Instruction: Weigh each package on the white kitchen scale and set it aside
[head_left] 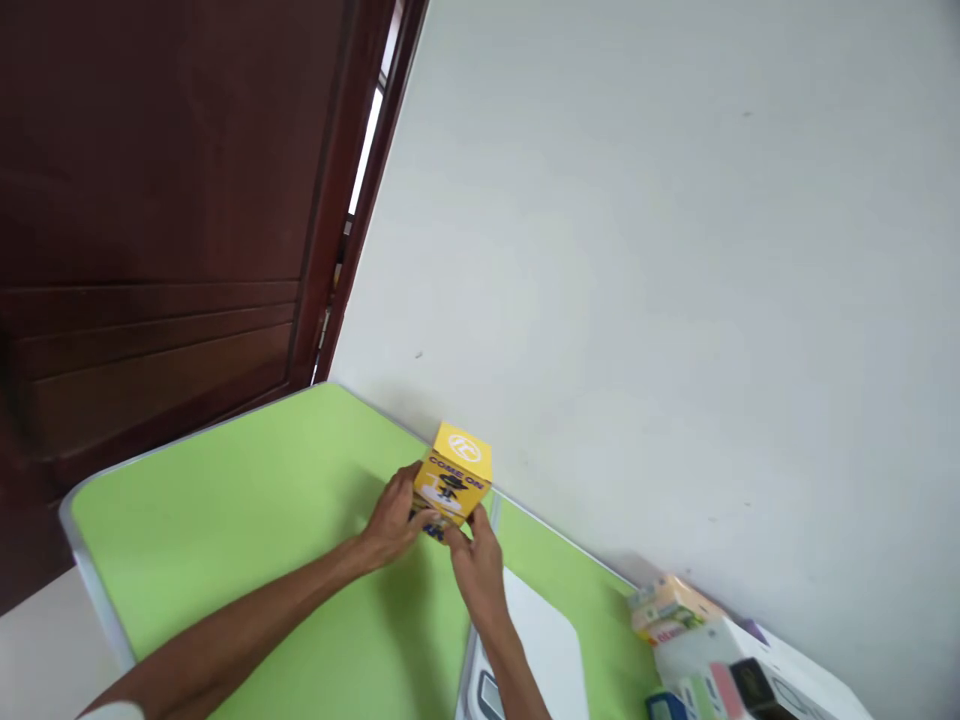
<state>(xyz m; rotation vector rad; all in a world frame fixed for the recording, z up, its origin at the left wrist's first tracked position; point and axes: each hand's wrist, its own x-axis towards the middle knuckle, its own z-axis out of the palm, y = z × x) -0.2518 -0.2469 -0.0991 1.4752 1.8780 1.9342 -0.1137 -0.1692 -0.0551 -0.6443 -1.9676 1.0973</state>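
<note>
Between my two hands is a yellow cardboard box (457, 475) with "COME ON" and a dark cartoon figure on its front. My left hand (395, 515) grips the box's left side, thumb across the lower front. The lower right corner is held by my right hand (476, 560), its fingers partly hidden behind the box. The box is tilted, near the table's back edge by the wall. Under my right forearm lies a white flat device (551, 640) with a small grey display, partly covered by the arm.
A green table (247, 500) with a grey rim stands against a white wall (637, 250). Several small boxes (675, 605) and a white box (705, 650) are stacked at the lower right. A dark red wooden door (150, 150) is at the left.
</note>
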